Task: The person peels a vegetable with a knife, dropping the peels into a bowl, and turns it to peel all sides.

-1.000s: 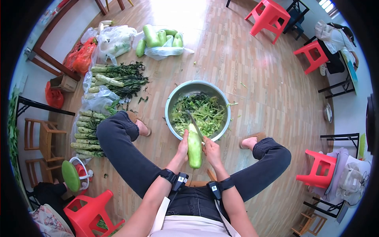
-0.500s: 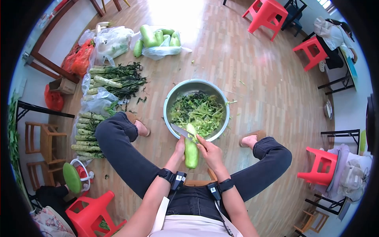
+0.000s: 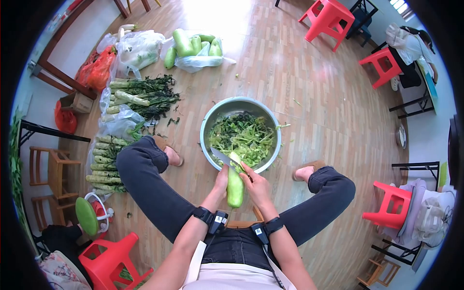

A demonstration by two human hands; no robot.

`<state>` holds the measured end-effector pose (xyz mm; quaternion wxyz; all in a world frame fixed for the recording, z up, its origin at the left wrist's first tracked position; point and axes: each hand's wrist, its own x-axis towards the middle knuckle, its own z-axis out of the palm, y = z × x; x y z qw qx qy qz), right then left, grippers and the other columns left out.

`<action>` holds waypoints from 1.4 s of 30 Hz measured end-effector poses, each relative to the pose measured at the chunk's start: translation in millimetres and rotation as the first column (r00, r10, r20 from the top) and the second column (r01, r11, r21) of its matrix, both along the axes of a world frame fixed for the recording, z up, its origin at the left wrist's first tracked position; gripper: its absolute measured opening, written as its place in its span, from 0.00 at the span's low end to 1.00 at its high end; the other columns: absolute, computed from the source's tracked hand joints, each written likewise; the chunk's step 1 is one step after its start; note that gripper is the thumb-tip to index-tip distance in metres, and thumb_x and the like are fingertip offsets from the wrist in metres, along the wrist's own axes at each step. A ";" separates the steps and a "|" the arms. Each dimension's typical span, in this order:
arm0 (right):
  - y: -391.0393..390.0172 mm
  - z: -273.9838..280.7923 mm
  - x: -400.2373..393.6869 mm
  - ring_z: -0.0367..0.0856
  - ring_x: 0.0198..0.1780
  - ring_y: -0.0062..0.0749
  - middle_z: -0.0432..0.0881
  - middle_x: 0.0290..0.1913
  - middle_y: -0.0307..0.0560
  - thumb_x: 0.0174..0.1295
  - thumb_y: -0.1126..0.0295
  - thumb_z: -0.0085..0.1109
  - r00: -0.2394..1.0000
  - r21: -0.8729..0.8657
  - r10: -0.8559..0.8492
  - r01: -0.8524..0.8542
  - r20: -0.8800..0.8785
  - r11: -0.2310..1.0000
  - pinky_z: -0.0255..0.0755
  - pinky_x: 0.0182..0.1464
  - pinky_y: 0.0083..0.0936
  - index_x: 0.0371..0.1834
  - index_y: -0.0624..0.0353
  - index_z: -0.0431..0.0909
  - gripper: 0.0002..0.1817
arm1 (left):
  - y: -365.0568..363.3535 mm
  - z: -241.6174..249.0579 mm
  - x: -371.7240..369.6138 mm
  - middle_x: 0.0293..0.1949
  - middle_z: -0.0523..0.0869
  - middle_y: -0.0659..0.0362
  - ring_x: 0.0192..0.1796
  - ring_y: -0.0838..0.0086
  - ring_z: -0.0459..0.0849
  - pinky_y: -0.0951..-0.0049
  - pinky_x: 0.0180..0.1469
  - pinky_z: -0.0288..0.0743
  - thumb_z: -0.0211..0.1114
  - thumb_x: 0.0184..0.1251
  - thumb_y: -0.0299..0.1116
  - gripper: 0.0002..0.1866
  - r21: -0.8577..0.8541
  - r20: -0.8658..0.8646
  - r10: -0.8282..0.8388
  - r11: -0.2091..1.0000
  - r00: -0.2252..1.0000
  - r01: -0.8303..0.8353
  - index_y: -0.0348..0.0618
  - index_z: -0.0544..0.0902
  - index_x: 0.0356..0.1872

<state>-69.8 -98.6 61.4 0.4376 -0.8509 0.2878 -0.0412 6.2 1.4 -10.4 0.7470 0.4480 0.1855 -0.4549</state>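
Observation:
A pale green gourd (image 3: 235,191) points away from me, its far end over the near rim of a steel basin (image 3: 205,153). My left hand (image 3: 221,180) is closed round the gourd's left side. In my right hand (image 3: 256,185) is a kitchen knife (image 3: 223,157), its blade lying across the upper part of the gourd and pointing to the upper left. Bits of green peel cling to the blade. Green peelings and leaves (image 3: 241,137) lie in the basin. The fingers under the gourd are hidden.
Stem lettuces (image 3: 108,166) lie in rows on the left, with leafy stalks (image 3: 140,96) beyond. More gourds (image 3: 183,43) rest on a plastic bag at the back. Red stools (image 3: 391,205) stand right and left. A person (image 3: 411,48) sits at the far right.
The knife blade has shifted slightly down and right along the gourd. Both hands keep their hold, and the gourd has barely moved.

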 end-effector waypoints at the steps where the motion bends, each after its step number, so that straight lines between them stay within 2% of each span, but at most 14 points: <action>1: -0.3 -0.4 1.0 0.78 0.23 0.28 0.78 0.22 0.45 0.58 0.57 0.56 1.000 -0.002 -0.002 0.002 -0.002 1.000 0.70 0.29 0.25 0.55 0.37 0.74 0.20 | 0.2 2.4 0.9 0.36 0.80 0.61 0.34 0.77 0.79 0.75 0.35 0.74 0.44 0.67 0.57 0.27 0.044 -0.008 0.008 0.999 1.000 -0.007 0.44 0.71 0.52; 13: 11.3 -29.8 5.0 0.81 0.25 0.33 0.80 0.22 0.45 0.59 0.51 0.53 0.980 0.071 -0.187 0.191 -0.063 0.979 0.70 0.28 0.26 0.50 0.37 0.77 0.17 | 0.4 -2.5 2.0 0.31 0.78 0.62 0.30 0.78 0.78 0.76 0.30 0.74 0.46 0.68 0.54 0.23 0.014 0.028 0.038 0.999 0.999 -0.039 0.45 0.71 0.48; 15: 12.8 -63.8 5.9 0.74 0.20 0.21 0.78 0.18 0.37 0.64 0.53 0.49 0.927 0.333 -0.336 0.268 0.166 0.904 0.67 0.24 0.15 0.43 0.54 0.81 0.18 | 1.3 -5.8 1.4 0.32 0.78 0.62 0.30 0.78 0.78 0.77 0.30 0.74 0.45 0.68 0.54 0.23 -0.007 0.021 0.042 0.999 0.999 -0.042 0.45 0.71 0.48; 16: 6.7 -66.3 3.4 0.74 0.20 0.21 0.78 0.18 0.37 0.64 0.53 0.49 0.926 0.334 -0.339 0.270 0.168 0.903 0.67 0.24 0.15 0.43 0.54 0.81 0.18 | 1.6 -8.1 0.9 0.32 0.79 0.61 0.29 0.77 0.79 0.76 0.30 0.75 0.44 0.68 0.55 0.24 -0.013 0.038 0.031 0.999 0.999 -0.031 0.44 0.72 0.47; 18: -16.1 -61.9 -4.8 0.67 0.15 0.17 0.72 0.17 0.34 0.66 0.52 0.45 0.914 0.700 -0.352 0.386 -0.201 0.601 0.58 0.15 0.13 0.38 0.58 0.79 0.20 | 2.1 -3.5 1.1 0.32 0.80 0.60 0.29 0.75 0.81 0.75 0.29 0.76 0.43 0.68 0.56 0.25 -0.017 0.053 0.024 1.000 0.998 -0.023 0.43 0.72 0.46; 19: -21.2 -55.5 -4.4 0.58 0.11 0.13 0.66 0.15 0.31 0.67 0.52 0.43 0.864 0.760 -0.446 0.449 -0.235 0.470 0.49 0.11 0.14 0.37 0.54 0.75 0.17 | 1.1 10.5 3.7 0.31 0.81 0.57 0.29 0.71 0.82 0.73 0.29 0.77 0.42 0.66 0.59 0.28 -0.064 0.029 -0.006 0.998 1.000 0.008 0.42 0.73 0.45; 21: -28.0 -41.4 -6.0 0.58 0.13 0.12 0.65 0.15 0.30 0.67 0.56 0.45 0.882 0.780 -0.439 0.394 -0.172 0.486 0.50 0.14 0.12 0.53 0.56 0.70 0.19 | 3.4 15.2 9.5 0.30 0.82 0.55 0.29 0.68 0.83 0.71 0.29 0.78 0.40 0.65 0.62 0.32 -0.113 0.006 -0.032 0.993 0.999 0.032 0.40 0.74 0.43; 22: -24.7 -43.9 -5.5 0.58 0.13 0.12 0.65 0.15 0.30 0.67 0.56 0.45 0.883 0.776 -0.437 0.396 -0.174 0.491 0.50 0.14 0.12 0.53 0.56 0.70 0.19 | 5.9 10.4 11.7 0.30 0.82 0.54 0.30 0.67 0.83 0.70 0.30 0.78 0.40 0.65 0.62 0.32 -0.139 -0.013 -0.033 0.990 0.999 0.031 0.40 0.74 0.43; 24: -14.9 -51.4 -3.9 0.65 0.15 0.17 0.68 0.13 0.32 0.64 0.59 0.50 0.939 0.375 -0.340 0.297 0.053 0.878 0.60 0.20 0.17 0.59 0.47 0.70 0.20 | 3.0 11.7 12.2 0.31 0.82 0.54 0.31 0.65 0.84 0.70 0.30 0.79 0.40 0.65 0.63 0.32 -0.173 -0.035 -0.034 0.985 0.999 0.027 0.40 0.74 0.43; 27: -6.5 -14.7 -4.2 0.60 0.21 0.12 0.67 0.18 0.30 0.64 0.65 0.50 0.993 0.301 -0.119 0.108 0.018 0.947 0.58 0.23 0.14 0.66 0.49 0.61 0.25 | 3.3 26.0 13.0 0.29 0.81 0.55 0.29 0.67 0.82 0.71 0.30 0.78 0.42 0.66 0.59 0.29 -0.097 -0.091 0.025 0.995 0.996 -0.034 0.41 0.74 0.42; 28: -4.0 -21.8 -6.4 0.74 0.20 0.23 0.74 0.16 0.41 0.60 0.59 0.52 0.991 0.250 -0.129 0.116 0.035 0.961 0.66 0.27 0.23 0.60 0.36 0.68 0.23 | 3.0 23.7 12.1 0.28 0.81 0.56 0.28 0.68 0.82 0.71 0.29 0.78 0.44 0.65 0.58 0.27 -0.067 -0.086 0.034 0.997 0.996 -0.039 0.41 0.75 0.41; 32: -7.8 -10.8 -8.7 0.77 0.22 0.29 0.77 0.19 0.42 0.60 0.57 0.53 0.997 0.099 -0.022 0.030 -0.079 0.995 0.68 0.28 0.26 0.58 0.34 0.71 0.21 | 6.1 9.4 6.5 0.35 0.80 0.57 0.33 0.71 0.80 0.72 0.36 0.76 0.53 0.61 0.47 0.19 -0.055 -0.005 -0.061 0.997 0.998 0.061 0.43 0.72 0.45; 36: -8.9 -9.6 -7.5 0.79 0.25 0.33 0.79 0.23 0.42 0.59 0.55 0.54 1.000 0.018 0.006 -0.006 -0.021 1.000 0.70 0.29 0.28 0.55 0.33 0.73 0.19 | 5.0 11.1 4.3 0.43 0.77 0.58 0.42 0.73 0.78 0.73 0.42 0.73 0.60 0.54 0.34 0.23 0.005 0.170 -0.144 0.989 0.975 0.145 0.43 0.67 0.51; 42: -14.8 1.9 -8.6 0.78 0.26 0.34 0.80 0.28 0.46 0.58 0.60 0.56 0.992 -0.069 0.124 -0.124 -0.009 0.990 0.71 0.31 0.28 0.55 0.36 0.74 0.19 | 7.6 13.5 3.7 0.44 0.77 0.56 0.44 0.72 0.78 0.72 0.43 0.75 0.66 0.49 0.28 0.28 0.072 0.202 -0.205 0.978 0.958 0.194 0.41 0.66 0.53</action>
